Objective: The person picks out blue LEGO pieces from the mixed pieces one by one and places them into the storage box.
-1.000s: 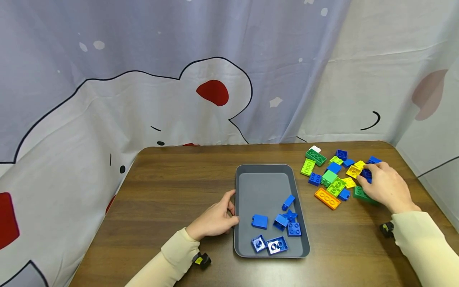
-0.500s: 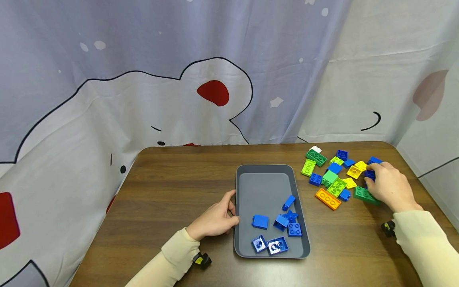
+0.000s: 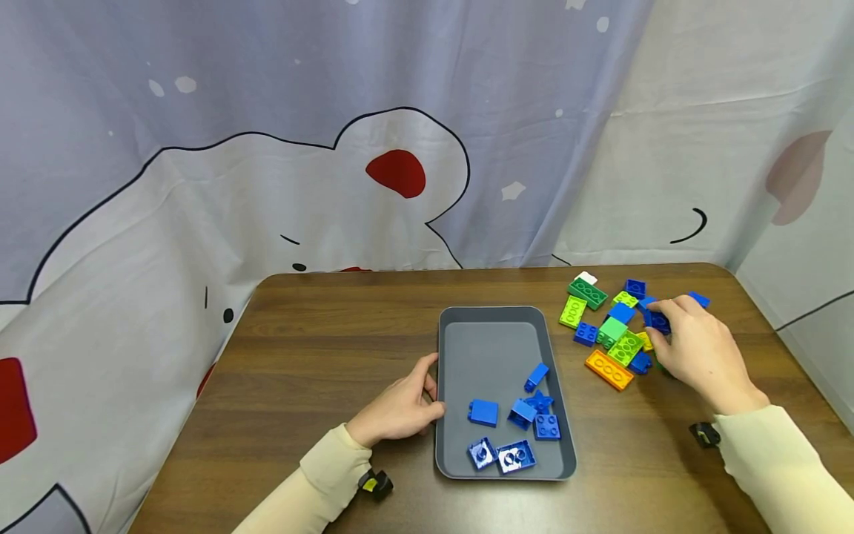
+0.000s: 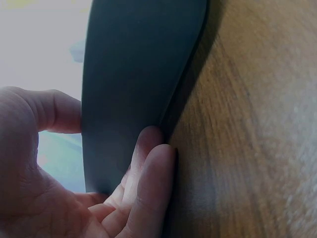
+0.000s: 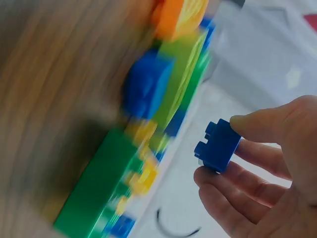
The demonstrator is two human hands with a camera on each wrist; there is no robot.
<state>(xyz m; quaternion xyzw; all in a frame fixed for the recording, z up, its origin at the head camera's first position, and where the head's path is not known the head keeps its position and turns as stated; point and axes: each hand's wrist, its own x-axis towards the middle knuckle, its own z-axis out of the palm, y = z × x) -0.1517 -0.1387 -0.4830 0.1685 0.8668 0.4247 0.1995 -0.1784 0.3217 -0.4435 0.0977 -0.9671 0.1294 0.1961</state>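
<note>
My right hand (image 3: 707, 352) pinches a blue toy brick (image 5: 222, 145) between thumb and fingers. In the right wrist view the brick is tilted with its studs facing left; in the head view it hangs over the right part of the brick pile. My left hand (image 3: 403, 400) holds the left side of the grey tray (image 3: 483, 341). In the left wrist view one digit reaches to the top of the tray's wall (image 4: 133, 84), while other fingers (image 4: 156, 173) lie against its outer side. Several blue bricks (image 3: 483, 412) and a blue star-shaped piece (image 3: 540, 402) lie in the tray.
Loose bricks spread right of the tray, among them an orange brick (image 3: 609, 370), a dark green one (image 3: 588, 293), a white one (image 3: 587, 277) and a blue one (image 3: 699, 299) at the far right. A patterned curtain (image 3: 267, 208) hangs behind the wooden table (image 3: 320, 334).
The right hand has moved left and carries the blue brick from the right end of the pile, now overlapping the yellow bricks. The left hand and the tray stay put.
</note>
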